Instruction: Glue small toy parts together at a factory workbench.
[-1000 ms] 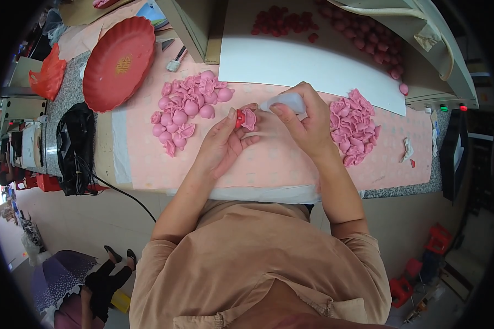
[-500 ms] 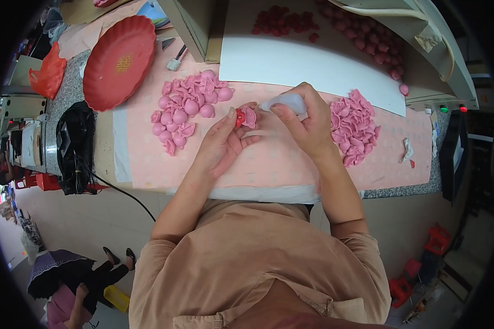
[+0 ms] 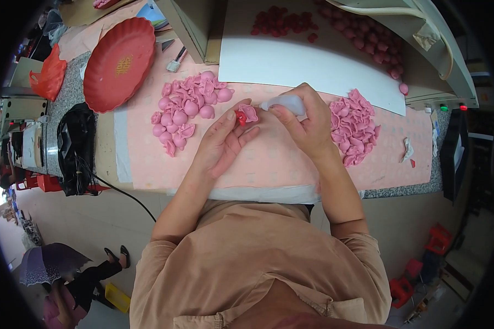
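Note:
Between the thumb and fingers of my left hand [image 3: 223,134] is a small red piece [image 3: 241,117] with a pink petal-shaped piece [image 3: 248,113] against it. My right hand [image 3: 308,122] grips a small translucent squeeze bottle [image 3: 286,104], its tip pointing left toward the petal piece. A small gap seems to lie between tip and petal. Left of my hands is a pile of pink balls and ruffled pieces [image 3: 181,109]. To the right of my right hand lies a heap of pink petal pieces [image 3: 354,129].
A red scalloped tray [image 3: 115,63] lies at the far left, beside a black bag [image 3: 74,148]. Under a box-like housing [image 3: 444,66], a white sheet [image 3: 291,63] bears small red pieces [image 3: 282,21] and pink-red balls [image 3: 368,44]. A brush [image 3: 175,61] rests near the housing's left post.
My left hand has turned the held piece slightly, and its fingers have shifted. The bottle stays nearly in place. On the floor at lower left, a person with an umbrella has moved.

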A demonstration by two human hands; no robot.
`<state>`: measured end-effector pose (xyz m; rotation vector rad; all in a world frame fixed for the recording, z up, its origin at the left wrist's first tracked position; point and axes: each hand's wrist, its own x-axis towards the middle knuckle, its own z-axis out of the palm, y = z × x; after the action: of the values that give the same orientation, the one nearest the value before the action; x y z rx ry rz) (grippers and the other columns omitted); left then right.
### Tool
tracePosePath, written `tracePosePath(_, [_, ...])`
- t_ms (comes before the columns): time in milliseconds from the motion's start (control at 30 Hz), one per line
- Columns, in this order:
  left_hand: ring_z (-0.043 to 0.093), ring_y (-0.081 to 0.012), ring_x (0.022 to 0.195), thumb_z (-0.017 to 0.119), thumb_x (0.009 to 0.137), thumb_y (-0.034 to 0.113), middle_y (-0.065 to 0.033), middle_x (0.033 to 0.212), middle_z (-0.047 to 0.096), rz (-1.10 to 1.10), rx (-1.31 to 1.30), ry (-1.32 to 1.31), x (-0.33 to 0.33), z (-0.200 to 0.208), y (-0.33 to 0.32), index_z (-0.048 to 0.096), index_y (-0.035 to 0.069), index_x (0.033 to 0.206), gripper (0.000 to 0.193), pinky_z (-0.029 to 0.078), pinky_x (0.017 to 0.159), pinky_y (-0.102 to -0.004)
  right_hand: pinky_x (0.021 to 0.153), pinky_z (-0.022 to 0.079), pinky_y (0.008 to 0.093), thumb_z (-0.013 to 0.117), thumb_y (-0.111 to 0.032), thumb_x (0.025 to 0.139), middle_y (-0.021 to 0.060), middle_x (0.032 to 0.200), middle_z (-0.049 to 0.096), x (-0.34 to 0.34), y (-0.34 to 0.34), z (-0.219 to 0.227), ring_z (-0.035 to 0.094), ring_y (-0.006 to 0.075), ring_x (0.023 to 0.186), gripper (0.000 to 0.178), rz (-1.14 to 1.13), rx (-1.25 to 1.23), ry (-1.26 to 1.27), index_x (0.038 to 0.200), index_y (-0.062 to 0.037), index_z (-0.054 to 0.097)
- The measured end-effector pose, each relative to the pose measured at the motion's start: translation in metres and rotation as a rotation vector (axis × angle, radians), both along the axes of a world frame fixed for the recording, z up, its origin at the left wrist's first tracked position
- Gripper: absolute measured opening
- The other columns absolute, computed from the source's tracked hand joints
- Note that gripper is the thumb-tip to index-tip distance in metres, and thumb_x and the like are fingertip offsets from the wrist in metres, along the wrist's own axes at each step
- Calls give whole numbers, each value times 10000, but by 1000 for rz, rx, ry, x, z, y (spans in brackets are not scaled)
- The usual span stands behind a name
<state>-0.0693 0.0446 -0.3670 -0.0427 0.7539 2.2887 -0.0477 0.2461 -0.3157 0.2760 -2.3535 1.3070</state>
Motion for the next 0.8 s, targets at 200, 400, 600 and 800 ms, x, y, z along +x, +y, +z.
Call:
tracePosePath(200, [506,-225,1250,487,1011,212,-133,1361,503,11,50,-19,1,5,2,355,6,1431,485,424,1075,-379,615,474,330,770,-243,803,93,796,590,-1,0,-1,597,246,698,276,-11,2,50,876,-42,595])
tracePosePath(400, [479,-240,1286,496,999,128,-140,1393,466,45,47,20,2,8,2,346,34,1445,481,394,1105,-383,609,477,332,777,-228,796,95,791,590,-1,0,-1,600,247,695,275,-29,1,74,882,-42,594])
tracePosePath(600, [455,-251,1312,511,979,62,-137,1405,456,82,71,5,2,6,1,345,45,1450,500,354,1137,-391,608,473,332,778,-228,793,98,790,584,-1,0,-2,595,253,696,280,-26,31,71,885,-41,591])
tracePosePath(800, [448,-252,1319,506,970,29,-133,1405,460,109,117,-20,-1,3,0,352,51,1447,501,347,1143,-395,606,471,333,781,-222,790,97,789,582,-2,0,-2,590,251,692,279,-23,37,76,883,-42,589])
